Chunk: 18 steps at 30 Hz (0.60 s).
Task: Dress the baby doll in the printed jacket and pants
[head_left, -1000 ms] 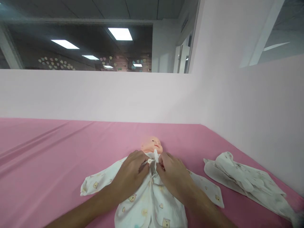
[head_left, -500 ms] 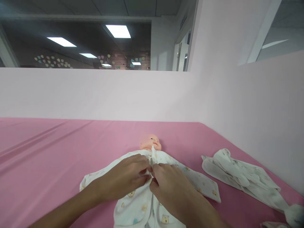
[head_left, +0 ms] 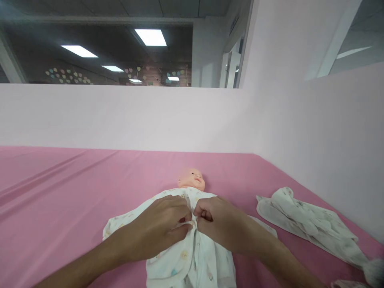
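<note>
Hands come together over the front opening of a white baby shirt [head_left: 169,258], each one pinching the cloth near the chest. The left hand [head_left: 163,224] is curled with its thumb below the bent fingers, gripping the edge on its own side. Facing it, just beside, the right hand [head_left: 220,222] has its fingers folded in and grips the opposite edge; the exact bit of fabric between its fingertips is hidden.

Small pale bear motifs are printed on the shirt, which lies front side up in the middle of the near part of a pink sheet [head_left: 90,192]. From under the left forearm one sleeve [head_left: 115,226] spreads outward, while the other is mostly covered by the right arm, only its end showing. Just above the collar is a baby doll's head [head_left: 192,180], turned toward the right; whatever lies beneath the shirt is out of sight.

Well apart from the right hand, a crumpled white printed garment [head_left: 312,222] lies on the sheet, with more white cloth [head_left: 375,272] at the lower right corner. Behind the sheet stands a white wall [head_left: 120,116], and above that a window [head_left: 114,56] shows lit ceiling panels [head_left: 151,37] and heart-shaped decorations [head_left: 69,77].
</note>
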Available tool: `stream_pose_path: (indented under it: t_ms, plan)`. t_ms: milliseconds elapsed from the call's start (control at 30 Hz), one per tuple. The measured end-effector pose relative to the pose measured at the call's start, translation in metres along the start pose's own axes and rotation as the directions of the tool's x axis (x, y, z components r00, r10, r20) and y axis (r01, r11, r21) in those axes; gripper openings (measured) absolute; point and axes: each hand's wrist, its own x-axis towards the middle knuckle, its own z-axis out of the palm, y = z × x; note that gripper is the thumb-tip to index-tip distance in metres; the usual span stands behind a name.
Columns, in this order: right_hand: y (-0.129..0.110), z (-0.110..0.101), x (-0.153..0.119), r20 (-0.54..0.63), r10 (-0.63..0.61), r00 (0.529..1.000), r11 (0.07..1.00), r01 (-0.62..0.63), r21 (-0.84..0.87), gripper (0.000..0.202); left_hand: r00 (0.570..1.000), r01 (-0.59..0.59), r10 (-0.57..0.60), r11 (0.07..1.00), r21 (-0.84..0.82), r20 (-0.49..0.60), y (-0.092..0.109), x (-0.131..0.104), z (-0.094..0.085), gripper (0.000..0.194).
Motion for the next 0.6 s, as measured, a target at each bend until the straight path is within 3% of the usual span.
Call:
stream_pose_path:
  t_ms: [233,500,600]
  plan:
    - [0.001,-0.010,0.002,0.125,-0.063,0.990,0.993,0.050,0.102,0.014,0.998,-0.005,0.011,0.996,-0.093,0.061,-0.003,0.000,-0.007,0.011]
    - [-0.008,-0.007,-0.004,0.040,-0.071,0.997,0.997,0.069,0.037,0.019,0.995,0.046,-0.028,0.979,-0.200,0.093,-0.009,0.004,-0.003,0.012]
    - [-0.013,-0.006,-0.007,-0.047,-0.073,0.996,0.997,0.073,-0.004,0.023,0.991,0.088,-0.054,0.952,-0.293,0.121,-0.008,0.003,-0.005,0.013]
